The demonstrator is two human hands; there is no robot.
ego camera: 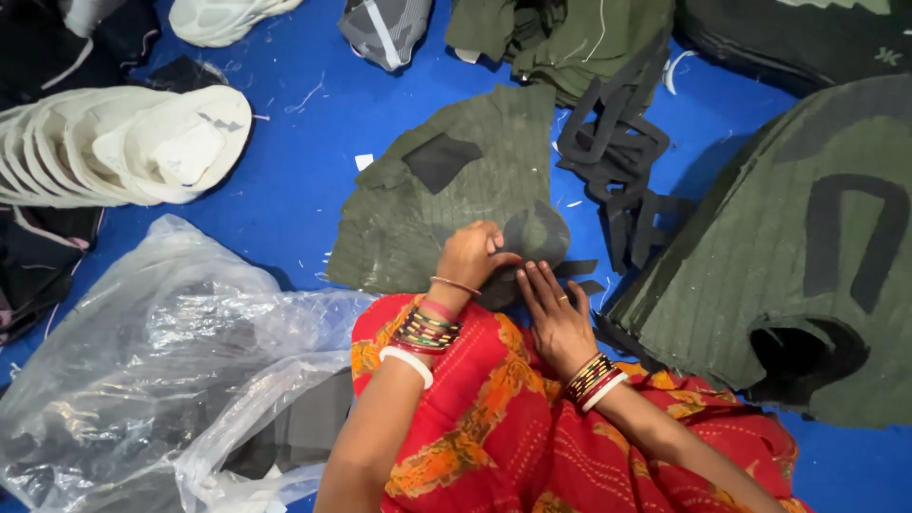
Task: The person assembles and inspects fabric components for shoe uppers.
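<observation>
— On the blue floor, what's held?
— Left hand pinches a dark patch on the green fabric piece; right hand lies open, flat beside it. Looks soft, light; grip edges

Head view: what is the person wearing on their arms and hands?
Both forearms are bare, with no sleeves in view. The left hand has a thin bangle at the wrist, then a stack of multicoloured bangles ending in a thick white one. The right hand has a ring on one finger and a similar stack of dark, gold, red and white bangles.
</observation>
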